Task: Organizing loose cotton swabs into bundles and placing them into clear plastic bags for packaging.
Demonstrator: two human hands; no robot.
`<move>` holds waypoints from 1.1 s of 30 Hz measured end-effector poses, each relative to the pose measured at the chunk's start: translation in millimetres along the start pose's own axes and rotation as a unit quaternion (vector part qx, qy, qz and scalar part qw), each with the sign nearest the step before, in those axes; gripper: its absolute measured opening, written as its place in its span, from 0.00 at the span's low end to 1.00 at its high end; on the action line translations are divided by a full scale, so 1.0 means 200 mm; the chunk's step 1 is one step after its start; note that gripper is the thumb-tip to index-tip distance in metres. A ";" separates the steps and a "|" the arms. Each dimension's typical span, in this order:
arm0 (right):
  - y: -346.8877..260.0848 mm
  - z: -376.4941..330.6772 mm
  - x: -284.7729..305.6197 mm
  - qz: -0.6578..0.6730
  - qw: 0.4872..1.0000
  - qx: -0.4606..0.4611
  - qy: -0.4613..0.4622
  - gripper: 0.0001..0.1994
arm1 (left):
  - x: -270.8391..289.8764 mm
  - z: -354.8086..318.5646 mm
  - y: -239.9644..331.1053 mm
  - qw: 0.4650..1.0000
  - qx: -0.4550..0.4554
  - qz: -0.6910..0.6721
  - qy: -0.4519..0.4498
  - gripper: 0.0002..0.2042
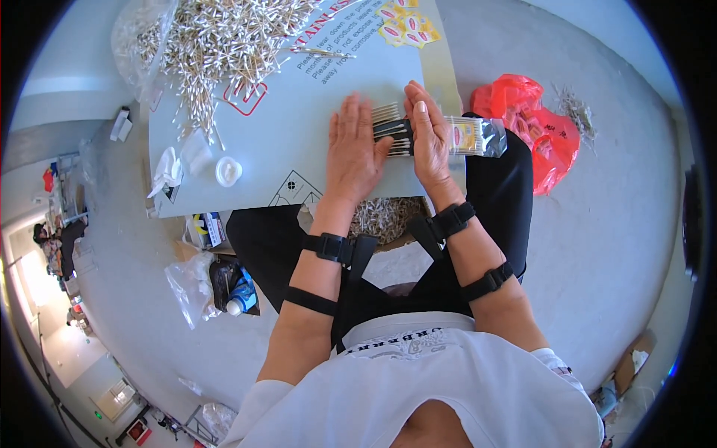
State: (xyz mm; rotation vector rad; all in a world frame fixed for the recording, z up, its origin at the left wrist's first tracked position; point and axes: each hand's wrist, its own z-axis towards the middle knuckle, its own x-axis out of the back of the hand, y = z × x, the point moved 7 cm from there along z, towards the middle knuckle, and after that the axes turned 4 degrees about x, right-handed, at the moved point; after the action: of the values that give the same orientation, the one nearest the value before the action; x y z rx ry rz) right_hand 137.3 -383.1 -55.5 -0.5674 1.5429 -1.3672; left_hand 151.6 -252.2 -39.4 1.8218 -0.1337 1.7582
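Observation:
Between my two hands a row of cotton swabs [388, 113] lies on the table with something black across it. Flat beside its left end is my left hand [354, 145], fingers stretched out, the thumb at the swabs. My right hand [431, 142] stands on edge at the other end, fingers straight and held together, the palm toward the swabs. From behind it a clear packet [467, 137] of swabs with a yellow label sticks out past the table's right edge. My right hand hides where packet and row meet.
A big heap of loose swabs [224, 45] covers the table's far left, near yellow labels [407, 26] and a small round white tub [228, 171]. Below the table edge is a box of swabs [385, 218]. A red plastic bag [549, 145] lies on the floor at right.

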 end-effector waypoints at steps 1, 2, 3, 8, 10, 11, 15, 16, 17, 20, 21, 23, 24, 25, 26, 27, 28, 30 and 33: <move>0.01 0.02 0.00 0.000 1.000 0.000 0.001 0.19 | 0.04 0.00 -0.01 0.996 0.008 -0.068 0.058 0.37; -0.01 0.07 -0.01 -0.055 0.997 0.038 -0.033 0.19 | 0.08 -0.01 -0.03 0.984 0.016 -0.135 0.114 0.38; -0.02 0.09 -0.02 -0.112 0.989 0.073 -0.064 0.18 | 0.09 -0.01 0.00 0.984 0.016 -0.137 0.110 0.38; -0.05 0.18 -0.09 -0.215 0.958 0.020 -0.187 0.19 | 0.06 -0.01 0.01 0.999 0.018 -0.029 0.018 0.42; -0.07 0.13 -0.11 -0.213 0.952 0.002 -0.221 0.19 | 0.05 -0.02 0.00 1.000 0.015 -0.020 0.016 0.42; -0.06 0.11 -0.11 -0.212 0.952 0.002 -0.223 0.19 | 0.04 -0.03 -0.01 1.000 0.011 -0.012 0.014 0.42; -0.06 0.01 -0.02 -0.126 0.984 -0.004 -0.130 0.20 | 0.03 -0.02 0.01 0.999 0.010 -0.045 0.022 0.39; -0.06 -0.01 0.01 -0.109 0.991 -0.002 -0.081 0.20 | 0.06 -0.03 -0.02 0.982 0.030 -0.169 0.080 0.37; -0.06 -0.02 -0.01 -0.108 0.991 -0.002 -0.081 0.20 | 0.08 -0.03 -0.07 0.946 0.049 -0.289 0.136 0.34; -0.04 -0.05 0.02 -0.069 0.997 0.008 -0.030 0.21 | 0.07 -0.01 -0.08 0.887 0.092 -0.417 0.176 0.31; -0.03 -0.05 0.00 -0.077 0.997 0.019 -0.026 0.21 | 0.06 -0.01 -0.07 0.887 0.093 -0.416 0.176 0.31; -0.03 -0.05 -0.01 -0.085 0.996 0.031 -0.022 0.21 | 0.04 0.00 -0.06 0.869 0.101 -0.447 0.185 0.30; -0.03 -0.05 -0.01 -0.077 0.996 0.034 -0.023 0.21 | 0.04 0.00 -0.04 0.869 0.101 -0.447 0.184 0.30; -0.02 -0.05 -0.01 -0.068 0.997 0.037 -0.024 0.21 | 0.04 0.00 -0.01 0.870 0.097 -0.447 0.183 0.29; -0.02 -0.04 -0.01 -0.069 0.997 0.036 -0.023 0.21 | 0.04 0.01 0.01 0.871 0.093 -0.448 0.182 0.29; -0.02 -0.04 0.00 -0.047 0.998 0.025 -0.020 0.21 | 0.03 0.01 0.02 0.872 0.090 -0.444 0.185 0.29; -0.02 -0.04 0.00 -0.025 0.999 0.015 -0.017 0.20 | 0.03 0.01 0.02 0.872 0.091 -0.444 0.185 0.29; -0.03 -0.03 0.00 -0.032 0.999 0.020 -0.026 0.20 | 0.02 0.01 0.00 0.858 0.091 -0.473 0.177 0.29; -0.05 -0.03 0.02 -0.063 0.997 0.034 -0.031 0.19 | 0.03 0.00 0.00 0.830 0.079 -0.519 0.188 0.28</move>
State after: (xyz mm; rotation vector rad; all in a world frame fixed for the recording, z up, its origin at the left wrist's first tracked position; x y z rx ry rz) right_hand 128.5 -386.1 -47.4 -0.6684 1.4262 -1.4789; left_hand 152.9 -250.0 -34.7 1.1718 1.0024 1.2506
